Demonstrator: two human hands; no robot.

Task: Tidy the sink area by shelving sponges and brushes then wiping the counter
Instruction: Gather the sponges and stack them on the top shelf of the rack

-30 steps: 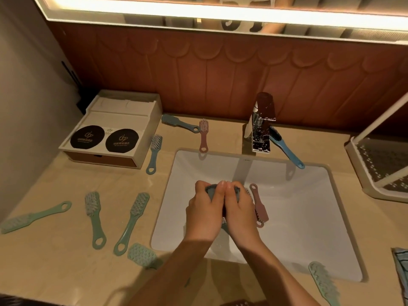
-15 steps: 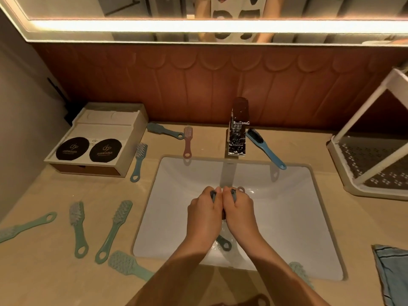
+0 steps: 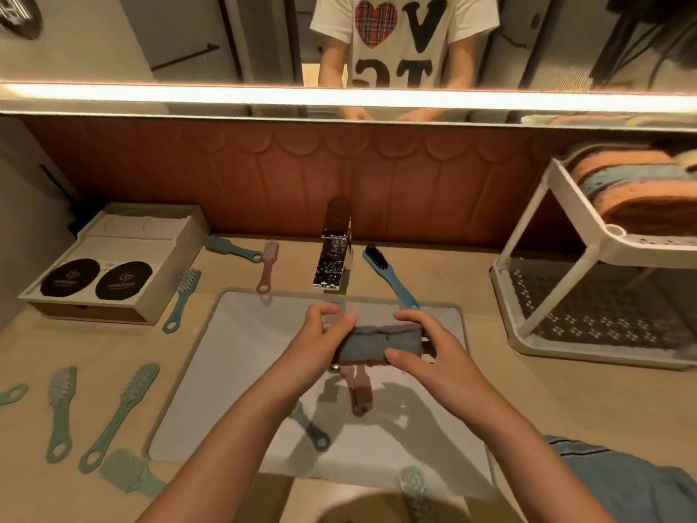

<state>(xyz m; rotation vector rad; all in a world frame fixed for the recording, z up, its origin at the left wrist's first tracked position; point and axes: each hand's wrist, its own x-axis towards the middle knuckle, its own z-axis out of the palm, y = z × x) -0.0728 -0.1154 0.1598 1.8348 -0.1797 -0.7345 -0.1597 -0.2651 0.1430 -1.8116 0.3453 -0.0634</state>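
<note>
Above the white sink I hold a grey-blue sponge flat between both hands. My left hand grips its left end and my right hand its right end. Under the sponge, a pink brush and a teal brush lie in the basin. Several green brushes lie on the counter at the left. A white two-tier shelf at the right holds a stack of sponges on its top tier.
A chrome tap stands behind the sink, with a blue brush to its right and a pink brush and blue-handled brushes to its left. A white box sits at the back left. A blue cloth lies at the front right.
My hands have risen from the basin and parted, and the sponge that was squeezed between them now lies stretched out flat. The view has tilted up, showing the shelf's top tier.
</note>
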